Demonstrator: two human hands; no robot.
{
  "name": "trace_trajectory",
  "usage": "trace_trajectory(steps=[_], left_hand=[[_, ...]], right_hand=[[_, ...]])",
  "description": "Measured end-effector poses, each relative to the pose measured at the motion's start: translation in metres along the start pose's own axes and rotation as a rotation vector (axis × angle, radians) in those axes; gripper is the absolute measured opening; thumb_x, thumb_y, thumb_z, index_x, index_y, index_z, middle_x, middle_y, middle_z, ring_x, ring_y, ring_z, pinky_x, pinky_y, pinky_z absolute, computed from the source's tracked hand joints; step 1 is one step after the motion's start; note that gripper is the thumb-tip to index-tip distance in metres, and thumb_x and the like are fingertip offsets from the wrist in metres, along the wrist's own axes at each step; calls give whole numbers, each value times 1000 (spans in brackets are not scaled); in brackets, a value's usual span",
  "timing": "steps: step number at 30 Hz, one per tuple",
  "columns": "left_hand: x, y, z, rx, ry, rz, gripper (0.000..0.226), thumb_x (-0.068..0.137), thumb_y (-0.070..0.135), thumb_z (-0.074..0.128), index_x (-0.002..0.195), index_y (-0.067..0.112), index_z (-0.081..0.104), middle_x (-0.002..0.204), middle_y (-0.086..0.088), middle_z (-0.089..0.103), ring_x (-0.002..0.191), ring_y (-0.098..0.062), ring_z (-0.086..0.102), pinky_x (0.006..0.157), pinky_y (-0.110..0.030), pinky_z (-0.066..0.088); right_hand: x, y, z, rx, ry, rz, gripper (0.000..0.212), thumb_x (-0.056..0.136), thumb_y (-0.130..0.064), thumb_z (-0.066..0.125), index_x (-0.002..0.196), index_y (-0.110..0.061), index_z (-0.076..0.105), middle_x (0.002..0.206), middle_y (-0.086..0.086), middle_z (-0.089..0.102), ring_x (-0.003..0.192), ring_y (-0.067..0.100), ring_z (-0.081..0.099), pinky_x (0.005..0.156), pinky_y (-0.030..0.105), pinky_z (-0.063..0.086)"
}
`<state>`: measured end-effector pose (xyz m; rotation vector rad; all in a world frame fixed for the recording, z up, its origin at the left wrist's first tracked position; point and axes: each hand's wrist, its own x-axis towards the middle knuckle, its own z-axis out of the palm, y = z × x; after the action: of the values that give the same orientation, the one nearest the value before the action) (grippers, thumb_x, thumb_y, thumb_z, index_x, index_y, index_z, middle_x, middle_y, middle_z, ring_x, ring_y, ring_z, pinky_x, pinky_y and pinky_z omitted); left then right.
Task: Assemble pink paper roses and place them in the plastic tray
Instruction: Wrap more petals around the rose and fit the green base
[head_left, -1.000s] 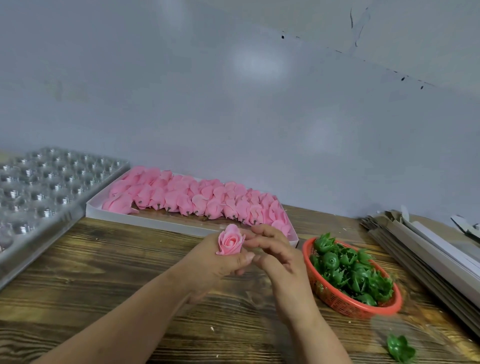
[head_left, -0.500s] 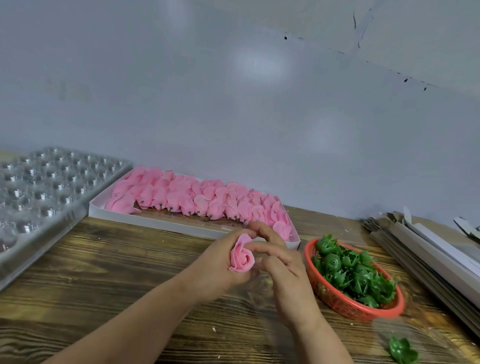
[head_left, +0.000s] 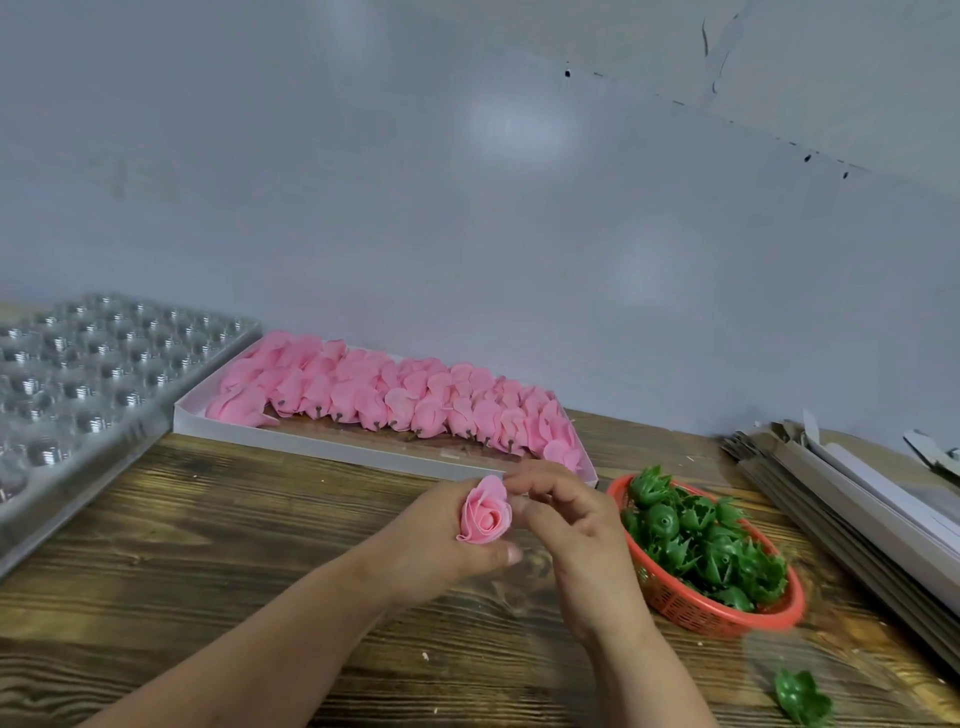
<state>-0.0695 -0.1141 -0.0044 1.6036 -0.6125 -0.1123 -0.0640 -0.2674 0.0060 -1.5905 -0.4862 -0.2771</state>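
My left hand (head_left: 441, 545) holds a pink paper rose (head_left: 485, 512) above the wooden table, its spiral face turned toward me. My right hand (head_left: 566, 525) is close against the rose's right side, with its fingertips pinching the outer petals. A clear plastic tray (head_left: 88, 384) with several round cells stands at the far left, and its cells look empty. Behind my hands, a flat white box (head_left: 322, 441) holds rows of several pink rose heads (head_left: 395, 397).
A red mesh basket (head_left: 727, 613) full of green plastic calyx pieces (head_left: 696, 540) sits right of my hands. One loose green calyx (head_left: 802, 696) lies near the table's front right. Flat grey cardboard sheets (head_left: 852, 519) are stacked at the far right. A grey wall stands behind.
The rose has been turned in my hands: upright, then tipped on its side, now facing me with its centre showing. Both hands stayed at the same spot over the table.
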Motion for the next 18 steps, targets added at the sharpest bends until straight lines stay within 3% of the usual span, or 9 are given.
trace_trajectory(steps=[5,8,13,15,18], left_hand=[[0,1,2,85,-10,-9,22,83,5,70,105,8,65,101,-18,67,98,-34,64,93,-54,49],[-1,1,3,80,-19,-14,18,84,3,69,100,11,66,90,-3,67,87,-19,65,90,-47,53],[1,-4,1,4,-5,-75,9,88,2,65,96,2,64,84,-5,65,81,-17,65,79,-32,57],[1,-4,1,12,-17,-82,10,87,4,65,84,13,67,74,4,63,72,-8,61,68,-22,52],[1,-3,2,16,-62,-97,23,85,1,66,83,24,69,75,9,68,73,-3,64,67,-16,50]], right_hand=[[-1,-1,2,13,-49,9,7,72,-12,65,70,-9,71,84,4,69,78,16,63,72,27,52],[-1,-1,2,35,-54,27,7,75,-11,65,70,-12,69,83,3,68,77,16,62,71,26,50],[-2,2,3,53,-42,39,23,84,3,60,72,-14,67,81,1,67,76,16,61,70,27,51],[-2,0,5,31,-48,38,16,81,-5,63,72,-17,68,78,0,67,74,13,61,69,25,50],[-3,-3,6,-23,-76,43,6,75,-17,65,73,-15,70,75,-1,68,71,8,61,66,21,49]])
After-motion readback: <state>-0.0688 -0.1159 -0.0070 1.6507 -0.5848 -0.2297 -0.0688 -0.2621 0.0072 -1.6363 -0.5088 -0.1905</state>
